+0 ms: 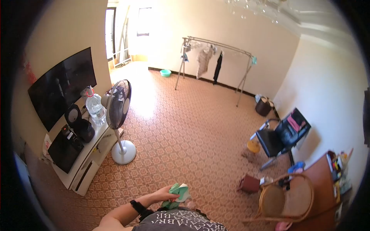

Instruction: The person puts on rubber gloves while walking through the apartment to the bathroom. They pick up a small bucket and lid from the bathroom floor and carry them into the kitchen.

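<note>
My left hand (165,194) is at the bottom centre, in front of my dark shirt, with its fingers closed on a green and white cloth (179,192). The cloth is bunched and hangs down against my waist. A black band circles the left wrist. Just right of the cloth, a small blurred patch of skin (189,204) shows, which seems to be my right hand; its fingers cannot be made out.
A standing fan (119,104) and a white TV cabinet (86,173) with a large water bottle (95,107) are at left. A drying rack (219,45) stands at the back. At right are a black chair (271,140), a rattan chair (262,200) and a brown desk (318,184).
</note>
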The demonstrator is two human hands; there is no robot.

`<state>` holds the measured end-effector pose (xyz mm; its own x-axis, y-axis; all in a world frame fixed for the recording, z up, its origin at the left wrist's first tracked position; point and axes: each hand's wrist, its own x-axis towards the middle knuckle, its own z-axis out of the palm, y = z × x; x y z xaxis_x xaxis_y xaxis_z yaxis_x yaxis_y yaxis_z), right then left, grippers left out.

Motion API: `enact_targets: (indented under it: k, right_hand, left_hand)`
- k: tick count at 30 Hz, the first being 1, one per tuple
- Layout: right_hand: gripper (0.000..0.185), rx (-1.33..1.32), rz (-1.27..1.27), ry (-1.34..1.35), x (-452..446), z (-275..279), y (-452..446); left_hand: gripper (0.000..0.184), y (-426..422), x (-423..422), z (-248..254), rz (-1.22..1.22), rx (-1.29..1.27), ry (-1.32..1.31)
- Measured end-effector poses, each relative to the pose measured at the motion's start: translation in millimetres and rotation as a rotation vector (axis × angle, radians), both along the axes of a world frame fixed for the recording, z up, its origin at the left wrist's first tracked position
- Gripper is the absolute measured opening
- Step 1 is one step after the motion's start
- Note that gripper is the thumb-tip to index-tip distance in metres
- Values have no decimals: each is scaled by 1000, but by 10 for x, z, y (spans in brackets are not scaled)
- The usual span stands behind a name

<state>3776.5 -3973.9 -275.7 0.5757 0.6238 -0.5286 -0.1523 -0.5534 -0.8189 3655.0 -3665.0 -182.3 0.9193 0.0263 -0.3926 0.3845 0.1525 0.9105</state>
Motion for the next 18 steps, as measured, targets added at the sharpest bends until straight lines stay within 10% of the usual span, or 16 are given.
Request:
enact_targets:
  k: [18]
  right_hand:
    - [49, -30, 621, -4, 3200, -72, 2944]
  left_hand:
    - [16, 2556, 1733, -673, 569, -118, 38]
